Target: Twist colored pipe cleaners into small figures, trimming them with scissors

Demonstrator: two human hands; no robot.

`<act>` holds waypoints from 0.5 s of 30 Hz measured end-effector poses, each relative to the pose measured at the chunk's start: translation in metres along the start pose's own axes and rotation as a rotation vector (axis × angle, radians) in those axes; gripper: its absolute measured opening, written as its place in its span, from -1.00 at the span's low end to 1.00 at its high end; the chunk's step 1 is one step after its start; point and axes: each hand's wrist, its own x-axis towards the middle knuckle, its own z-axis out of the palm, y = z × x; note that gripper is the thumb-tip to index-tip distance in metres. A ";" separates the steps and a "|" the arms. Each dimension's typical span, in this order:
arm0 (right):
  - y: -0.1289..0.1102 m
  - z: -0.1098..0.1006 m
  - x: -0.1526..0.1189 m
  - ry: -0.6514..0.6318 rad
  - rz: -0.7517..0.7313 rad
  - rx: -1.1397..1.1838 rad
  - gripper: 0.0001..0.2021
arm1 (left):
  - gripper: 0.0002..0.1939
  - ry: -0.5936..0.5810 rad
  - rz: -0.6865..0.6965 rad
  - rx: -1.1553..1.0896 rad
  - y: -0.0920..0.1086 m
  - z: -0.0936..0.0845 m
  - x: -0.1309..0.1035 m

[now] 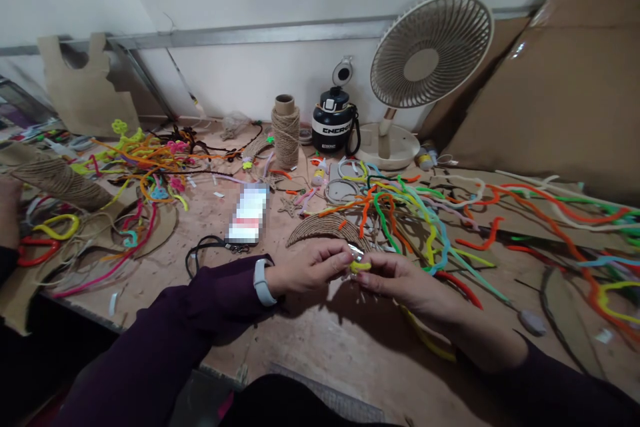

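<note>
My left hand (320,265), with a pale watch on its wrist, pinches the left side of a small yellow piece (359,267). From the right, my right hand (395,275) closes its fingers on the same piece. Something small and shiny shows between the fingertips, too small to make out. Just beyond my hands lies a crescent (317,228) wrapped in brown cord. Many coloured fuzzy stems (385,210) are heaped beyond and to the right of my right hand.
A phone (246,213) lies left of the crescent. Behind stand a twine spool (285,137), a dark bottle (331,127) and a fan (433,53). Another person's hand (9,207) is at the far left, beside a twine roll (65,180). A ruler (335,400) lies near the front edge.
</note>
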 end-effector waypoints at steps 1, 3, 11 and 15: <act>0.000 -0.003 0.001 -0.004 0.008 0.001 -0.67 | -0.53 -0.046 -0.014 -0.030 0.001 -0.001 0.000; 0.001 -0.009 0.002 -0.004 0.021 -0.014 -0.68 | -0.54 -0.115 -0.052 -0.063 0.002 -0.004 0.000; 0.000 -0.017 0.001 0.106 -0.269 -0.453 -0.71 | -0.57 -0.239 -0.161 0.066 0.005 -0.013 0.004; 0.000 -0.017 -0.002 0.082 -0.447 -0.614 -0.77 | -0.58 -0.348 -0.130 0.059 0.005 -0.014 0.007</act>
